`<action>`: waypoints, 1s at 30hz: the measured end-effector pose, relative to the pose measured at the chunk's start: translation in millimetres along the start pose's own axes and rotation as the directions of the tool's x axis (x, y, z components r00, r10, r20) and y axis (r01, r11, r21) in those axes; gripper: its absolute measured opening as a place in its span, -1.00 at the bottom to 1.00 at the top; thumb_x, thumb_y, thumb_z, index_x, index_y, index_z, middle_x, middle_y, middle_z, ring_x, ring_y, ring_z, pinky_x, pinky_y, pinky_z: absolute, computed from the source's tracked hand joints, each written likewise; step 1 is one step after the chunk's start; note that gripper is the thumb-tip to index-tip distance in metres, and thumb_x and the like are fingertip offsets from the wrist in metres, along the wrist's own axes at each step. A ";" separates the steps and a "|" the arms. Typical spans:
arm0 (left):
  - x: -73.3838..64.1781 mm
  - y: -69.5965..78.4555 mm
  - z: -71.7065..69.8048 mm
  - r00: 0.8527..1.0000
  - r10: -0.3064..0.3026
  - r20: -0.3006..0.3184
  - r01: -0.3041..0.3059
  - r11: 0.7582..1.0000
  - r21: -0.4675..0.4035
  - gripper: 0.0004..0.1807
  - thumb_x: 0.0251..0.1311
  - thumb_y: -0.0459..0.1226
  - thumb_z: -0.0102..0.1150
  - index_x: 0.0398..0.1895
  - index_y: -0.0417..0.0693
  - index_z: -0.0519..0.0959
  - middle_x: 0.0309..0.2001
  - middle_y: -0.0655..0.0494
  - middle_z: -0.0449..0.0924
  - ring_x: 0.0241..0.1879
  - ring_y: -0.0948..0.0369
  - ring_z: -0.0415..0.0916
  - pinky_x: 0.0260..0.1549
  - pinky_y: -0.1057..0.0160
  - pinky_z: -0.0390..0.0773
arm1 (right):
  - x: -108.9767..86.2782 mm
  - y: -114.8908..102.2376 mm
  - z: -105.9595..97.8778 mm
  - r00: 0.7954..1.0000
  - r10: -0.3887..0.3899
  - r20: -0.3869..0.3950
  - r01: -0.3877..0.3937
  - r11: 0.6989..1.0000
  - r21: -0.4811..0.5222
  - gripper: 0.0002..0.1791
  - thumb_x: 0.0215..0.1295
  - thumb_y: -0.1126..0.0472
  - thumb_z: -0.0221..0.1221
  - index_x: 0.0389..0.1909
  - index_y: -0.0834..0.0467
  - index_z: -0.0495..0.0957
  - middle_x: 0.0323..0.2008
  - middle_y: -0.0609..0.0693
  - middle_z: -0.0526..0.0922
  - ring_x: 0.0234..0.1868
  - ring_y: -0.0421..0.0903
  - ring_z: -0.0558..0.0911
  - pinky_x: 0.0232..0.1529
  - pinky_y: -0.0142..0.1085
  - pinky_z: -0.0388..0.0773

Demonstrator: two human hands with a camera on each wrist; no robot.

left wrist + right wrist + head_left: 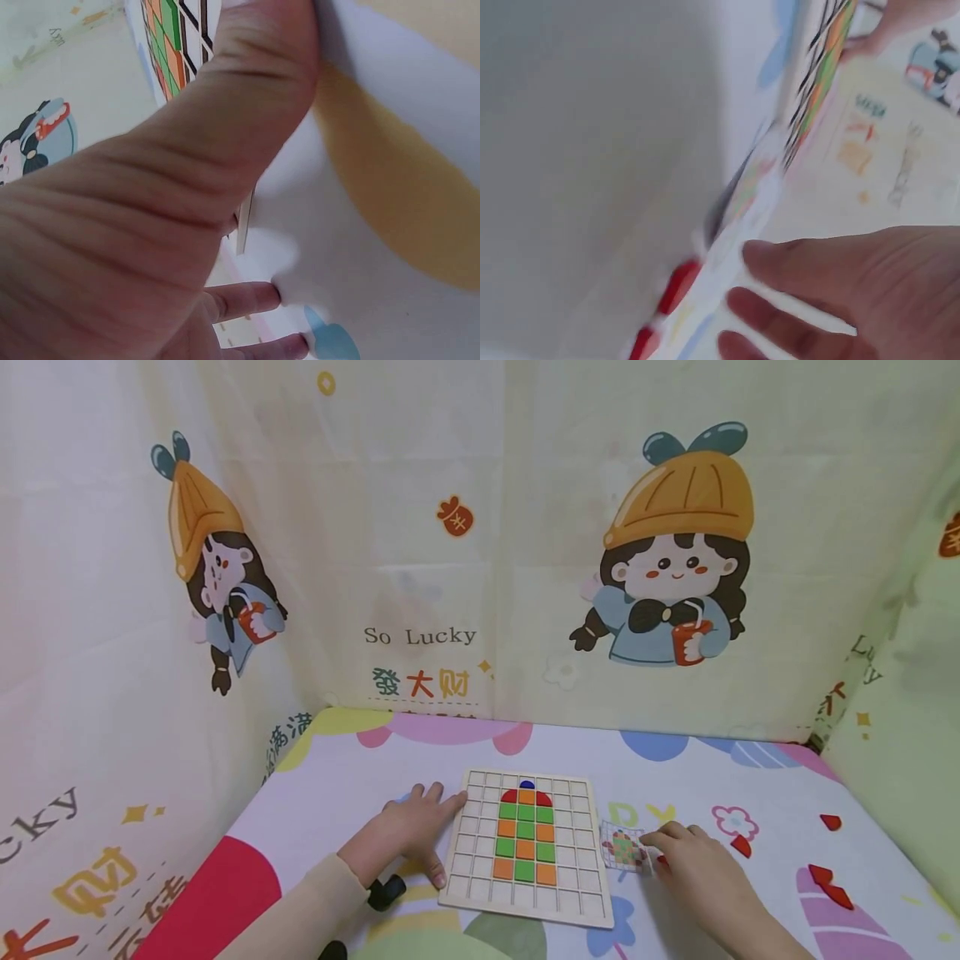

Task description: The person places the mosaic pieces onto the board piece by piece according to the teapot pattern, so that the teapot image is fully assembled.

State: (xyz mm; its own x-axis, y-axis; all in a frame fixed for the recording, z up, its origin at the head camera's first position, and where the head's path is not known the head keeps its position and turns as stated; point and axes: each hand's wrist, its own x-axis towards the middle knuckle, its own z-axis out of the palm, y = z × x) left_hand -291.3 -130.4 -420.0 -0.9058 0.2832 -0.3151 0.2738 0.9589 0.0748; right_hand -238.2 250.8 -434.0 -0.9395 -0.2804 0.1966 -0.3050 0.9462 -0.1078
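grid board (575,839) lies on the table (772,893), pattern card (624,847) at its right, loose pieces (831,822) further right

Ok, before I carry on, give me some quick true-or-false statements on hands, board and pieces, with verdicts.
1. The left hand is at the wooden grid board's left edge. True.
2. A green square tops the tile pattern. False: a blue disc does.
3. The right hand is beside the small pattern card. True.
4. Blue pieces lie loose right of the board. False: red pieces lie there.
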 end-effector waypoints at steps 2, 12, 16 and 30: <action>-0.2 -0.1 -1.0 1.000 0.002 -0.004 -0.002 1.000 0.003 0.46 -0.55 0.22 0.74 0.62 0.22 0.19 0.55 -0.21 0.19 0.45 -0.28 0.20 0.03 -0.47 0.50 | -1.8 13.8 0.3 0.999 0.020 0.029 -0.018 0.997 -0.071 -0.67 0.02 0.26 0.55 -0.14 0.06 0.78 -0.18 -0.03 0.74 -0.23 -0.01 0.61 -0.16 0.00 0.63; 0.2 2.1 -3.0 1.000 0.006 -0.001 -0.006 1.000 -0.004 0.45 -0.53 0.21 0.74 0.62 0.22 0.19 0.56 -0.21 0.17 0.47 -0.28 0.18 0.08 -0.49 0.47 | 0.7 35.4 5.1 0.982 0.126 0.138 -0.120 0.992 -0.047 -0.80 0.09 0.25 0.52 -0.24 0.07 0.78 -0.42 -0.11 0.66 -0.38 -0.09 0.55 -0.20 0.00 0.56; 0.8 3.1 -2.5 1.000 0.001 0.003 -0.001 1.000 0.001 0.46 -0.54 0.22 0.74 0.62 0.22 0.19 0.56 -0.20 0.17 0.47 -0.28 0.18 0.08 -0.49 0.47 | 2.1 34.7 5.8 0.981 0.124 0.149 -0.124 0.992 -0.005 -0.74 0.03 0.19 0.55 -0.23 0.06 0.78 -0.43 -0.12 0.65 -0.41 -0.14 0.57 -0.23 -0.03 0.63; 1.9 0.8 1.1 1.000 -0.001 -0.005 0.001 1.000 -0.007 0.45 -0.56 0.19 0.75 0.61 0.22 0.21 0.54 -0.19 0.20 0.43 -0.26 0.22 0.02 -0.44 0.53 | 13.3 -10.3 -10.5 0.988 0.100 0.120 -0.136 0.929 0.345 -0.81 0.20 0.31 0.44 -0.36 0.04 0.60 -0.50 -0.21 0.58 -0.46 -0.26 0.48 -0.43 -0.37 0.43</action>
State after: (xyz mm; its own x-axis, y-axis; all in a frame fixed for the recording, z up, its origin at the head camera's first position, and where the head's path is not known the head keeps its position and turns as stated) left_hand -292.4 -129.1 -421.6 -0.9077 0.2826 -0.3102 0.2710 0.9592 0.0808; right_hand -246.0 239.0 -420.0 -0.9772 -0.2014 0.0667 -0.2091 0.8612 -0.4632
